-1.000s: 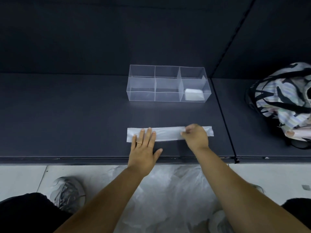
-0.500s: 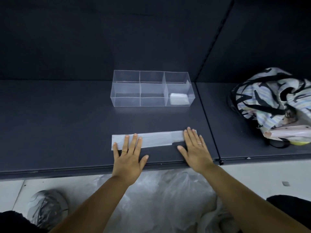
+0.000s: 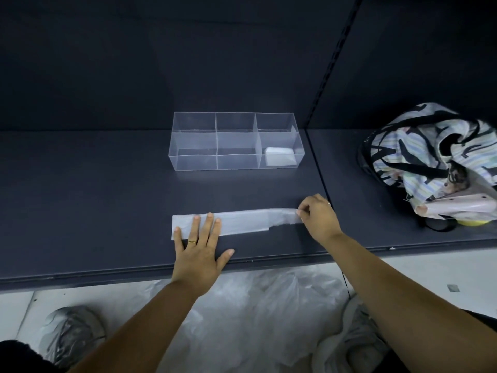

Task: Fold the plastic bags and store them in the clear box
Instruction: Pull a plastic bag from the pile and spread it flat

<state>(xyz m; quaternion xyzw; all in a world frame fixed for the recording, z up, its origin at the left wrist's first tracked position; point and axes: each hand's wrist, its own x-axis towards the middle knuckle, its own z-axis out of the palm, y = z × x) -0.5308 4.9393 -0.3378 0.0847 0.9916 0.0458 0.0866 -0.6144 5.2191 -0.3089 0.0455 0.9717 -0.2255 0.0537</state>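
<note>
A white plastic bag (image 3: 243, 221), folded into a long narrow strip, lies flat on the dark shelf (image 3: 94, 211) near its front edge. My left hand (image 3: 200, 247) presses flat on the strip's left end, fingers spread. My right hand (image 3: 317, 218) pinches the strip's right end between thumb and fingers. Behind the strip stands the clear box (image 3: 236, 142) with three compartments. One folded white bag (image 3: 279, 156) lies in its right compartment; the other two compartments hold nothing.
A striped fabric bag (image 3: 433, 157) sits on the shelf at the right, past an upright divider line. Loose clear plastic bags (image 3: 250, 319) are piled on the floor below the shelf edge, with grey shoes at either side.
My right hand, flat on the strip's right end half a second ago, has closed and now pinches that end. My left hand stays pressed on the left end.
</note>
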